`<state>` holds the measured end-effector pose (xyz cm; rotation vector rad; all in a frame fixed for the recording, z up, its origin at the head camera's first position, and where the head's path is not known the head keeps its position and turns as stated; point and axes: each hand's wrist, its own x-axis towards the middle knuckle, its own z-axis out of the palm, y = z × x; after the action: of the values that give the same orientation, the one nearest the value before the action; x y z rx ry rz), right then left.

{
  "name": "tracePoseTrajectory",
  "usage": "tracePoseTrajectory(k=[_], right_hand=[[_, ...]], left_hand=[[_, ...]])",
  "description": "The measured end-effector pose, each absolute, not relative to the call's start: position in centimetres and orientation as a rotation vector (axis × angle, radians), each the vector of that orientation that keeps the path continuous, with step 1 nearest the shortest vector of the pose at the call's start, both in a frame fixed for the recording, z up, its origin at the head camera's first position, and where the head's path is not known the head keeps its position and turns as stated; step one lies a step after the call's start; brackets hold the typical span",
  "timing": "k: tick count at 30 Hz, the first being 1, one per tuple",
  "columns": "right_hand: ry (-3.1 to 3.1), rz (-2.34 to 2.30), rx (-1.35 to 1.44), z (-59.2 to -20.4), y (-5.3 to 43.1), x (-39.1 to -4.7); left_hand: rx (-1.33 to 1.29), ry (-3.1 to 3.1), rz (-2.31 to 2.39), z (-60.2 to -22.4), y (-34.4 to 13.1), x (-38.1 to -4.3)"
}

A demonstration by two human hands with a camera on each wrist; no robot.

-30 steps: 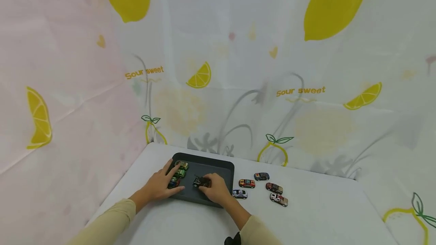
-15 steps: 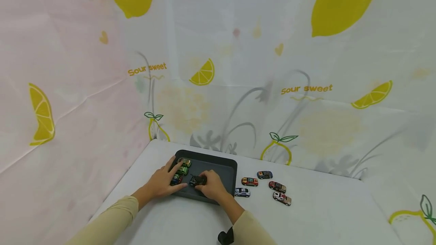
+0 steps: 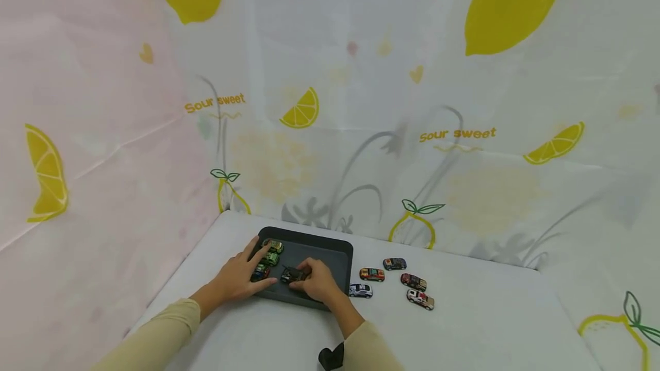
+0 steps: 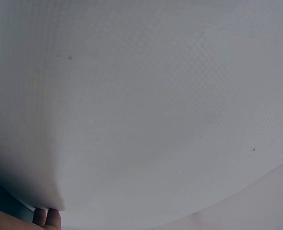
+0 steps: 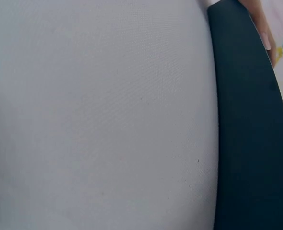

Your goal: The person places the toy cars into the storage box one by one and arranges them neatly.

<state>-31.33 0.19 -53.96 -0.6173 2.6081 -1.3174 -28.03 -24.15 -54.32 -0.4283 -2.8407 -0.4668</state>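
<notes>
Dark toy car [image 3: 290, 275] pinched by fingers of right hand [image 3: 317, 283] | fingers of left hand [image 3: 236, 278] spread across tray [image 3: 326, 252] rim | likely light, rigid; best gripped by sides

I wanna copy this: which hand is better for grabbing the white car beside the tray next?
Probably the right hand, once it lets go of the dark toy: it's nearer the white car. The left hand is farther away, fingers spread at the left side of the tray.
</notes>
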Motion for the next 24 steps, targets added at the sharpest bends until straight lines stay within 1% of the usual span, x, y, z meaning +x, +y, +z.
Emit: tracePoseTrajectory(k=[10,15,24], right_hand=[[2.547,-1.349,-0.564,-53.66,0.05,-31.43],[2.535,-1.369,-0.525,-53.64,-0.11,-31.35],[2.552,-1.352,-0.558,-53.85,-0.09,-31.48]], left_hand=[[-0.427,-2.839,-0.451,-54.22,-24.21,-28.14],[-0.483,-2.841,-0.454,-53.97,-24.31,-28.19],[-0.463,-2.814,-0.427,-54.29,-24.28,-28.30]])
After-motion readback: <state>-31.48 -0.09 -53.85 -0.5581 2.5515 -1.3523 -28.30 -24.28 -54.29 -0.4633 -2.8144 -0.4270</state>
